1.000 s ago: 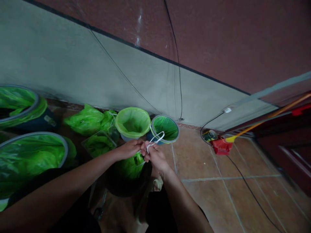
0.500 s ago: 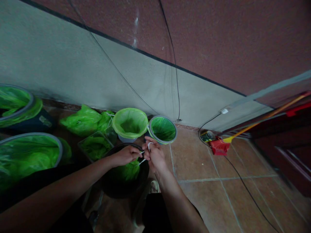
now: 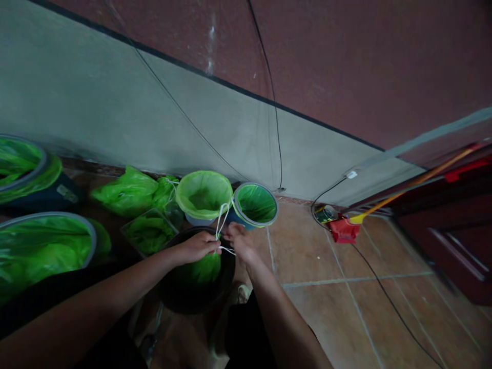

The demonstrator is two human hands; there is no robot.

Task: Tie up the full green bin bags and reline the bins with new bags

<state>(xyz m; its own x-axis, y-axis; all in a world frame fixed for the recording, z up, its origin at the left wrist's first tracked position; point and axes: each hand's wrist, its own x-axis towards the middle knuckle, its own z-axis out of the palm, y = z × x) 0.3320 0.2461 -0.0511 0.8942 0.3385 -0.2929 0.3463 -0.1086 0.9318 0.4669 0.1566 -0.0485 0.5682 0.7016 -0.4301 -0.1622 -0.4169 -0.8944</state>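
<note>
Over a dark bin [image 3: 169,292], my left hand [image 3: 200,247] is closed in a pinch on the white drawstring [image 3: 220,220] at the gathered neck of a green bin bag [image 3: 203,269]. The bag hangs down inside the bin. From the left fingers a loop of the drawstring stands up, and another strand runs across to my right hand [image 3: 240,242]. The right fingers are curled at that strand, slightly blurred, their tips partly hidden.
Behind stand a green-lined bucket [image 3: 203,195] and a grey-rimmed bin [image 3: 274,205]. A tied green bag [image 3: 125,192], a clear box [image 3: 149,233] and larger lined bins [image 3: 92,236] are at left. A red dustpan [image 3: 344,230] and cable [image 3: 384,287] lie right.
The drawstring, earlier stretched between both hands and around a right finger, now rises in a loop above my left hand. My left hand has come to the bag's neck.
</note>
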